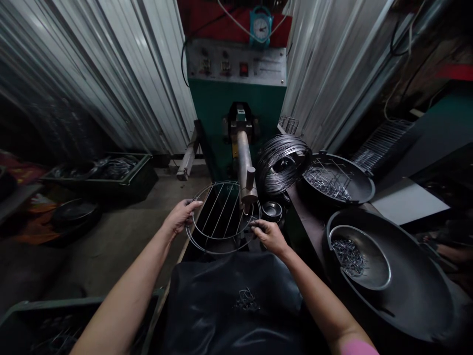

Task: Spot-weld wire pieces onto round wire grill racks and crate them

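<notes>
A round wire rack [220, 211] with several straight bars is held roughly level under the machine's thick metal arm [244, 158]. My left hand [182, 215] grips its left rim, thumb on top. At the right rim, my right hand [270, 235] is closed with the fingertips pinched together near the wire. Whether those fingers also hold a small wire piece cannot be made out. The arm's lower tip meets the rack's right side, close to my right fingers. Below, small bent wire pieces [247, 299] lie on a black apron [207, 305] over my lap.
Wire rings are stacked in a coil [283, 162] right of the machine. Further right stand a pan [364, 185] of wire parts and a large pan [414, 291] holding a metal bowl [384, 264] of small pieces. Green crates [142, 170] sit at left. A clock [261, 27] hangs above the control panel [264, 66].
</notes>
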Demonstrator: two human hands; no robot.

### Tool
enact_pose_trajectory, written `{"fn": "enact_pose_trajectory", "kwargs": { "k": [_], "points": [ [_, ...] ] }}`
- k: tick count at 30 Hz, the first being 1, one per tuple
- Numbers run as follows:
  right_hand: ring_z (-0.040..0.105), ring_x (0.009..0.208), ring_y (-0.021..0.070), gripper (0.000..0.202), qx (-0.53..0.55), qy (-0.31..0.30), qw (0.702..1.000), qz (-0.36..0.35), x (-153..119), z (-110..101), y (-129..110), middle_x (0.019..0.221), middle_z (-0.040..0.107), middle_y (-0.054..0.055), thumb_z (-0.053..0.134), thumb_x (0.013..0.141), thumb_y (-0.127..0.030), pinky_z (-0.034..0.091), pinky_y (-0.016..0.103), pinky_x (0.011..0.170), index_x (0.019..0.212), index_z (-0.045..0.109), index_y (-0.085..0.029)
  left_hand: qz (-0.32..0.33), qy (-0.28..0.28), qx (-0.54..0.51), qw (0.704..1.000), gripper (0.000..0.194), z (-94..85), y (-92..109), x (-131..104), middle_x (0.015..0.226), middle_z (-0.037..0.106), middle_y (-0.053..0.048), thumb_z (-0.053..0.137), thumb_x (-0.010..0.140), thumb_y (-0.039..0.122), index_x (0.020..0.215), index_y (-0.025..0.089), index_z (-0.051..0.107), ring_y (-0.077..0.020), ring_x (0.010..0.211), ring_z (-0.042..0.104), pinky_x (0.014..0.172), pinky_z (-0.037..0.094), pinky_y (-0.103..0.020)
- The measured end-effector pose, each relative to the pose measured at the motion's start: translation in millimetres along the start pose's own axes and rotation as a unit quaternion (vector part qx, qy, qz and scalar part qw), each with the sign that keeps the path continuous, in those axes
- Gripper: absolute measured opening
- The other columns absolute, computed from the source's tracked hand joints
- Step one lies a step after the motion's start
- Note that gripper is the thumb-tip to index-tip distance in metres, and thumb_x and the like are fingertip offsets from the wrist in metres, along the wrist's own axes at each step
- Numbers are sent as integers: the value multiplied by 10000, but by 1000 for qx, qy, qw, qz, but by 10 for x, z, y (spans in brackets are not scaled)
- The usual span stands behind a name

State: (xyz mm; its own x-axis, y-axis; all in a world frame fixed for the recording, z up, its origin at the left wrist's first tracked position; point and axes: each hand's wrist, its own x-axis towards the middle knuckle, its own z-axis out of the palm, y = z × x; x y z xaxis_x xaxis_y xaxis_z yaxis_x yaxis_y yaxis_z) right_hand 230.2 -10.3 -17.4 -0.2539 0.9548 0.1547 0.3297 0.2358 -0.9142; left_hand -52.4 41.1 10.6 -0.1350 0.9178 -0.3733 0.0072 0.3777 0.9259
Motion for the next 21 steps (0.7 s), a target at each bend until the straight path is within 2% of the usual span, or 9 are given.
{"fn": "enact_pose_trajectory", "kwargs": {
  "k": [7,18,21],
  "points": [
    [619,635,153,232,11,12,1000,6,16,12,-49,751,684,30,516,780,-305,491,261,613,871,677,-164,-3,9,-3,1000,418,12,11,62,517,350,87,702,488,439,678,178,436,-21,371,233,346,152,-152],
    [594,615,137,245,43,15,999,6,65,69,32,744,663,30,525,773,-322,485,256,606,878,663,-148,-8,39,3,999,479,-20,-18,112,584,418,65,717,442,459,732,159,481,-28,408,291,349,196,-147],
    [580,572,126,243,42,16,999,9,85,80,42,724,657,25,524,776,-319,476,248,588,884,660,-149,-7,32,1,999,464,-12,-5,112,577,415,68,712,447,454,721,160,477,-27,402,293,347,199,-150]
  ]
}}
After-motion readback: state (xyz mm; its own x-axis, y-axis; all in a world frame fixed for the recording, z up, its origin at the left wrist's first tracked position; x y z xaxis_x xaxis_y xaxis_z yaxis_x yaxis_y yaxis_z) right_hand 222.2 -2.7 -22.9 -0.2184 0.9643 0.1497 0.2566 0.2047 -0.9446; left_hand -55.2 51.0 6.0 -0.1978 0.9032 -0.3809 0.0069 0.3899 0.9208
